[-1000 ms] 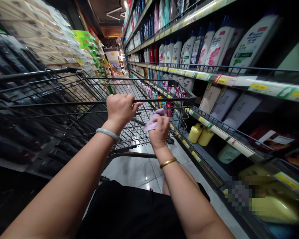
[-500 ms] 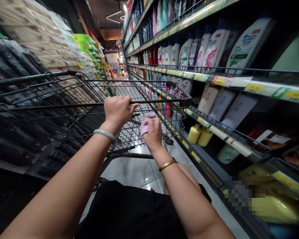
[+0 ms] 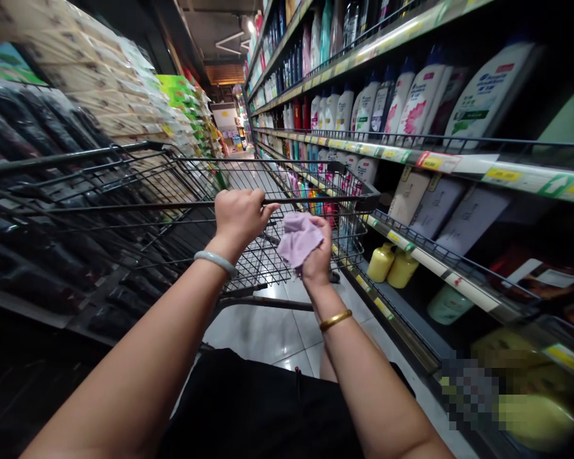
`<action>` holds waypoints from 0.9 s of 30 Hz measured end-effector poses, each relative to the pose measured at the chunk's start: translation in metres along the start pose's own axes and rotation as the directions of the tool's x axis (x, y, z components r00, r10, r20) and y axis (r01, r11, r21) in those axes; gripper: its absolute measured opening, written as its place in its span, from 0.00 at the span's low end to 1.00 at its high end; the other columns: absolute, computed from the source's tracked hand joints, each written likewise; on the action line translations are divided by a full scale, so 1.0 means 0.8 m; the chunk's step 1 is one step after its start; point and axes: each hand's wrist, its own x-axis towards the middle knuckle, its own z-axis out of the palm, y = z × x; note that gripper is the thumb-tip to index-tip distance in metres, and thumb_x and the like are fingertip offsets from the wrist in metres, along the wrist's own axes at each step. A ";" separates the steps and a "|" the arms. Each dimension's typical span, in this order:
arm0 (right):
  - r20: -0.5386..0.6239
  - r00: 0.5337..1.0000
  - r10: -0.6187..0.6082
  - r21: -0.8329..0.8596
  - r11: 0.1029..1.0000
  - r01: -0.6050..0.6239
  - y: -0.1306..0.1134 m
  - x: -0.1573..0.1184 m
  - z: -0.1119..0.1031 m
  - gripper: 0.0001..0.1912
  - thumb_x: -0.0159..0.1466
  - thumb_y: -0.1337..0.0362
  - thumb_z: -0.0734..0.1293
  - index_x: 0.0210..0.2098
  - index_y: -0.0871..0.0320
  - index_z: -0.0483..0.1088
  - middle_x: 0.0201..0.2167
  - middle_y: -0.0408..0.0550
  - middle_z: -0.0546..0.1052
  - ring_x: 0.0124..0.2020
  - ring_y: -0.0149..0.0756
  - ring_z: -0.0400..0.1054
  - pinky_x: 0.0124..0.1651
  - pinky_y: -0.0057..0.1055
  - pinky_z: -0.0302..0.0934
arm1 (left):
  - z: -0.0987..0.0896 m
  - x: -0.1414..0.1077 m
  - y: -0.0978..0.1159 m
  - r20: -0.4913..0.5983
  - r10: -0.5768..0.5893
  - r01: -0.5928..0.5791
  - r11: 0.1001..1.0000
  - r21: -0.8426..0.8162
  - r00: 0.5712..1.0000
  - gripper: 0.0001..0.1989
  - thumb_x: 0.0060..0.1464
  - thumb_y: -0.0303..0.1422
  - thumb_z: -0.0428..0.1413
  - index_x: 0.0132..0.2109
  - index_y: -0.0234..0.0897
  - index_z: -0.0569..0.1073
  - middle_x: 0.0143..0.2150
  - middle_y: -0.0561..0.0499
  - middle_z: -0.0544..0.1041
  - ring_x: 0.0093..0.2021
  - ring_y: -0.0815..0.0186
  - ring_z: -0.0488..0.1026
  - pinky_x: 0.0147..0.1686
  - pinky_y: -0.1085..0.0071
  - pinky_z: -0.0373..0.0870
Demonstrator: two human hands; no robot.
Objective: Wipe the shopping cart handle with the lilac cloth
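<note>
My left hand [image 3: 240,215] is closed around the handle bar [image 3: 172,206] of a black wire shopping cart [image 3: 263,252], with a pale bangle on that wrist. In my right hand [image 3: 319,255] is a crumpled lilac cloth [image 3: 298,240], held just below and behind the bar. The cloth faces up and hides part of the palm and fingers. A gold bangle circles the right wrist. Through the mesh of the basket the tiled floor shows.
Shelves on the right hold shampoo bottles [image 3: 421,95], boxes [image 3: 473,213] and yellow bottles [image 3: 381,262]. Stacked packages [image 3: 90,76] and dark wrapped goods [image 3: 29,121] line the left side. A tiled aisle [image 3: 242,172] runs ahead between them.
My right hand has turned palm up, and the lilac cloth shows more spread out. My left hand stays on the bar. The whole view has shifted slightly.
</note>
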 end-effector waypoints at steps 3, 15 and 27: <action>-0.048 0.984 0.174 0.218 0.963 -0.160 0.001 0.001 0.000 0.14 0.65 0.58 0.64 0.49 0.53 0.65 0.43 0.48 0.76 0.43 0.36 0.74 0.51 0.40 0.73 | 0.000 -0.001 0.001 0.000 0.003 -0.003 1.000 -0.014 1.000 0.31 0.68 0.58 0.42 0.43 0.38 0.79 0.40 0.37 0.83 0.42 0.46 0.78 0.39 0.56 0.56; 0.230 0.963 -0.143 -0.462 0.854 0.238 -0.001 -0.016 0.007 0.14 0.66 0.67 0.64 0.48 0.52 0.76 0.55 0.55 0.72 0.57 0.44 0.69 0.63 0.45 0.66 | -0.006 -0.001 0.007 0.009 -0.003 0.003 0.999 -0.044 1.000 0.26 0.70 0.53 0.46 0.43 0.38 0.80 0.40 0.38 0.83 0.43 0.47 0.78 0.40 0.56 0.55; 0.294 0.932 -0.213 -0.623 0.697 0.355 0.018 -0.018 -0.007 0.10 0.66 0.68 0.66 0.43 0.53 0.79 0.51 0.54 0.70 0.52 0.43 0.68 0.56 0.41 0.68 | -0.004 -0.002 0.006 -0.001 -0.001 0.001 1.000 -0.032 1.000 0.34 0.68 0.61 0.40 0.43 0.39 0.79 0.40 0.37 0.83 0.41 0.48 0.77 0.39 0.56 0.55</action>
